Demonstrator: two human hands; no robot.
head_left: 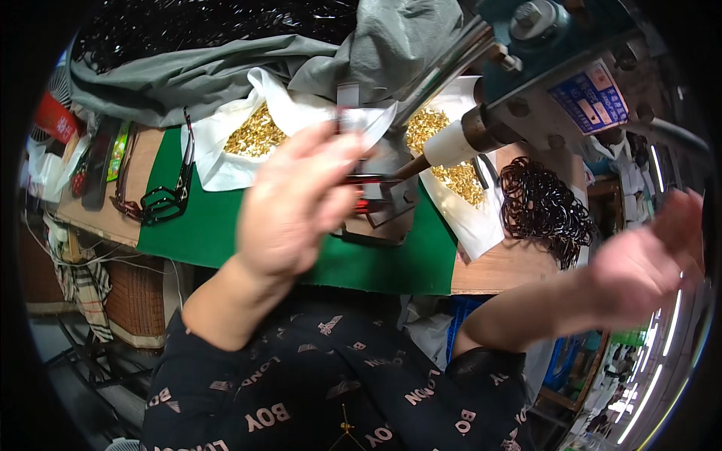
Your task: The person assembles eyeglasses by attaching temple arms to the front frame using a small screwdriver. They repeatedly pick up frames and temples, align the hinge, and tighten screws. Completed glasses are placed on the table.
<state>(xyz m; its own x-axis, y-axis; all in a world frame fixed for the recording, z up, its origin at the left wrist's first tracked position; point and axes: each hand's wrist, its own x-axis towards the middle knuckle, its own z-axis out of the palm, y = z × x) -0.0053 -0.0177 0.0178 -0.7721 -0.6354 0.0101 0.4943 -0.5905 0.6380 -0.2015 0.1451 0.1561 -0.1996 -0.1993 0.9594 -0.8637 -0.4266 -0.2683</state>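
Observation:
My left hand (289, 199), smeared by motion, is over the front of the bench beside the metal work block (383, 222) of a hand press. Its fingers point toward a blurred dark and red piece (368, 194) on the block. Whether they grip it, I cannot tell. The press's rod, with a white sleeve (447, 144), slants down to the block from the upper right. Out to the right, my right hand (639, 263) is raised past the bench edge, below the press's metal bar (677, 139). Blur hides how its fingers are set.
Gold-coloured small metal parts (257, 134) lie on white cloth, with more gold parts (459, 180) right of the press. Dark glossy glasses frames (541, 207) are heaped at the right. Dark glasses (162, 199) rest left on the green mat (226, 244). Grey cloth (226, 75) covers the back.

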